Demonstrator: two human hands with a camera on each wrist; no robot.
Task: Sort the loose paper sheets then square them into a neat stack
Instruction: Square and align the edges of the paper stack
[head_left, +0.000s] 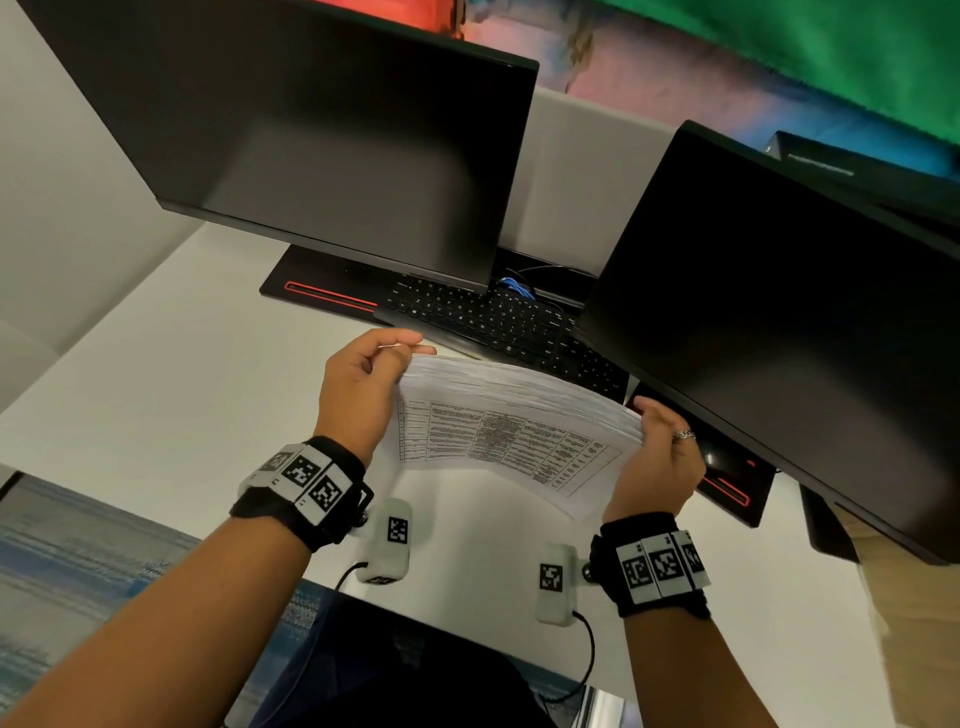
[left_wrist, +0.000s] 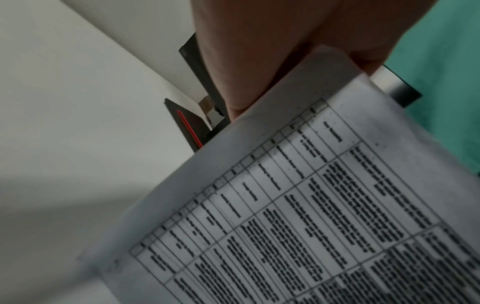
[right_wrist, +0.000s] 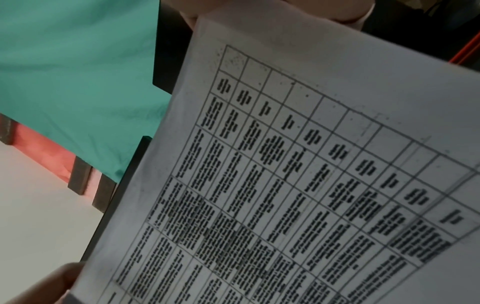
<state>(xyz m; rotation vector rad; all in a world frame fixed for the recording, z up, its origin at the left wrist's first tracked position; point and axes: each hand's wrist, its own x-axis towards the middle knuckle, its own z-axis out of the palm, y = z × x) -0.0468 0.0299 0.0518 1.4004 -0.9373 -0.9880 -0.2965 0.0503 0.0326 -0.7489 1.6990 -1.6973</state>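
A thick stack of white paper sheets (head_left: 511, 431) with a printed table on its near face is held upright above the white desk (head_left: 156, 405). My left hand (head_left: 363, 384) grips its left end, fingers curled over the top corner. My right hand (head_left: 660, 452), with a ring on one finger, grips the right end. The top edges fan out slightly. The left wrist view fills with the printed sheet (left_wrist: 298, 205) and my fingers (left_wrist: 259, 51) behind its edge. In the right wrist view the same table print (right_wrist: 285, 174) shows, with a fingertip (right_wrist: 46, 281) at the lower left.
Two dark monitors (head_left: 322, 140) (head_left: 779, 312) stand close behind the stack. A black keyboard (head_left: 498, 322) lies under them, just past the paper. Monitor bases with red stripes (head_left: 322, 296) (head_left: 727, 488) sit left and right. Bare white desk lies to the left and below the hands.
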